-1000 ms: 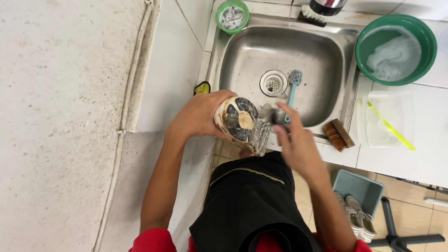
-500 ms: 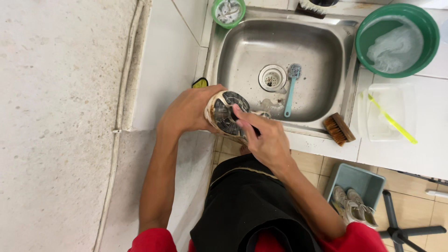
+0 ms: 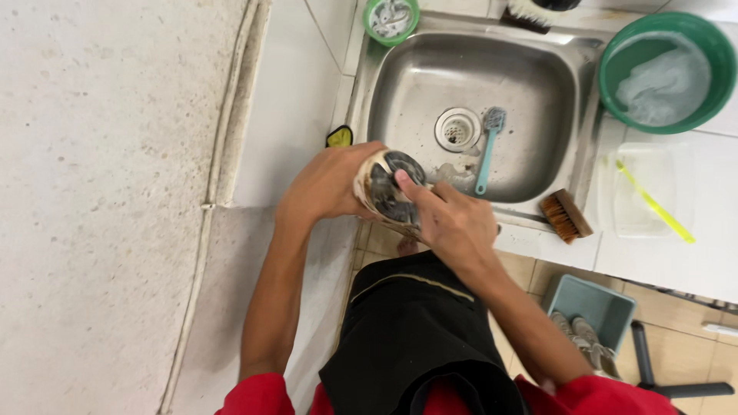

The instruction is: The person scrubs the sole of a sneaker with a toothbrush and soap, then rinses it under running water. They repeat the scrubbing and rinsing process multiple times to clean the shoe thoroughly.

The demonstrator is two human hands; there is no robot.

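Left hand (image 3: 327, 184) is gripping the shoe (image 3: 388, 192) closed-fisted, sole up, at the sink's (image 3: 384, 84) front edge. Right hand (image 3: 450, 219) is pressing loosely curled fingers on the sole, holding nothing. Best to be keeping the shoe braced and rubbing the treads over the basin.

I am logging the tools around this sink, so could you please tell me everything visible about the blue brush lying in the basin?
The blue brush is a slim, plastic-looking tool with a long light-blue handle and a small squarish head of pale bristles. It lies flat in the steel sink, head beside the drain, handle running toward the front wall. Neither hand touches it; the right hand is nearest.
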